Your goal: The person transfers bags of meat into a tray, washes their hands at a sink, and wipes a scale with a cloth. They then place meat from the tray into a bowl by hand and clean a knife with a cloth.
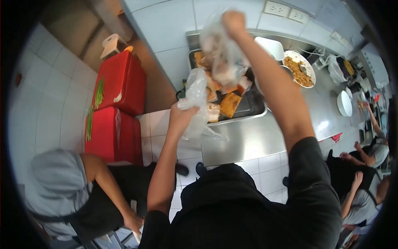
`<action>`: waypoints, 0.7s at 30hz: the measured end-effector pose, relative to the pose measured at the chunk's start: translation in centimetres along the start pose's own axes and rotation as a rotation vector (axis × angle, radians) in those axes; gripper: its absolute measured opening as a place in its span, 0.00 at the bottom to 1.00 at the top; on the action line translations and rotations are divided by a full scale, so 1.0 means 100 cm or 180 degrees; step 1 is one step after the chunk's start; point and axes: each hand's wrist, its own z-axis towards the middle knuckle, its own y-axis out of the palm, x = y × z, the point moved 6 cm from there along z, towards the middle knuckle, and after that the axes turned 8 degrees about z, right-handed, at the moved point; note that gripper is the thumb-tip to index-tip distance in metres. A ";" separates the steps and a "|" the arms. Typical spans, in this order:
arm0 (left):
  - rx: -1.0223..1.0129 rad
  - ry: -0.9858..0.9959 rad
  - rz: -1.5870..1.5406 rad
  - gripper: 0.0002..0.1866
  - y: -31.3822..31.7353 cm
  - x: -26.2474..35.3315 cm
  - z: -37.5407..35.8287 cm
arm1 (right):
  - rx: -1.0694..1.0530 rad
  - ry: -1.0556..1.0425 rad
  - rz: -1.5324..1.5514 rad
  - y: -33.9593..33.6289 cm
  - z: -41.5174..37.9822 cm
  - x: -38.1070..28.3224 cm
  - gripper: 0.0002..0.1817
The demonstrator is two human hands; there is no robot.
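Filled bag (222, 56) is gripped at its top by right hand (234, 23), hung lengthwise over tray (253, 101); clear plastic (195, 89) is clutched by left hand (181, 117), nearer the body.

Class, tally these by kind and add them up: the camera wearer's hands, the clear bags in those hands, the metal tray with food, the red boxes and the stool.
Wearer's hands: 2
Held bags: 2
Tray: 1
Red boxes: 2
Stool: 1
Total: 8
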 end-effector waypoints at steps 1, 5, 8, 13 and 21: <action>0.0056 -0.0083 -0.0125 0.16 -0.002 0.001 -0.001 | 0.0156 0.0589 0.0699 0.010 -0.024 0.006 0.19; 0.0309 -0.0145 -0.0500 0.14 -0.021 0.000 -0.017 | -0.0317 0.0786 0.0555 0.045 -0.084 0.033 0.15; 0.0388 -0.0353 -0.0771 0.15 -0.034 -0.004 -0.025 | -0.0878 0.0976 0.0414 0.044 -0.110 0.034 0.14; 0.0638 -0.0478 -0.0845 0.18 -0.043 -0.015 -0.032 | -0.1183 0.0394 0.0248 0.030 -0.119 0.010 0.17; 0.2498 0.0295 -0.1030 0.15 -0.068 0.008 -0.070 | -0.0780 -0.0620 0.1623 -0.061 -0.198 -0.087 0.34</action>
